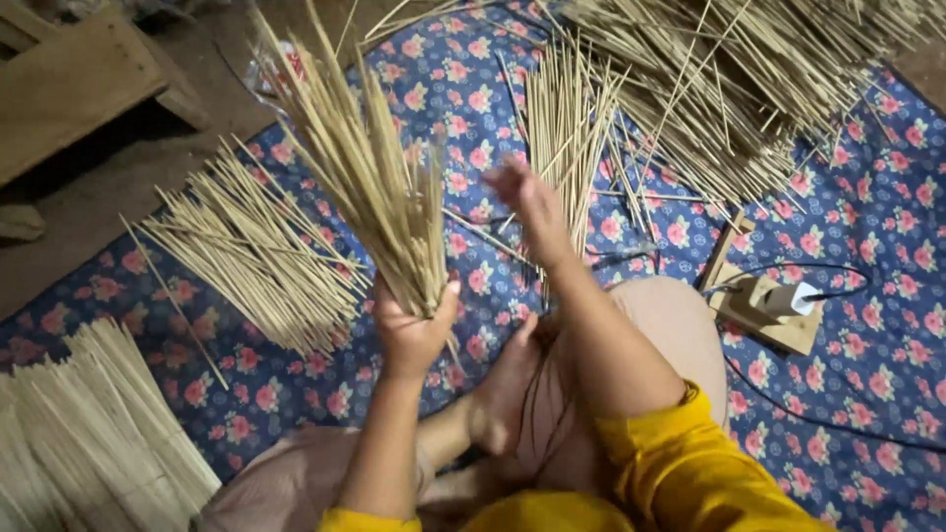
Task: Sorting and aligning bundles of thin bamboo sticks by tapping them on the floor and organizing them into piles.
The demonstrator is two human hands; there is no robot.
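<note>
My left hand point(412, 323) grips the lower end of a thick bundle of thin bamboo sticks point(360, 158), which fans upward and to the left. My right hand point(527, 207) is raised beside the bundle, blurred, fingers apart, with nothing seen in it. Behind it a loose stack of sticks point(567, 118) lies on the blue floral cloth point(867, 227). My yellow sleeves and crossed legs fill the bottom of the view.
A pile of sticks point(251, 251) lies left of my hand and a big heap point(749, 79) at the top right. Pale flat strips point(89, 433) sit at the lower left. A small wooden block with a white device and black cable point(774, 305) lies right. A wooden bench point(69, 84) stands top left.
</note>
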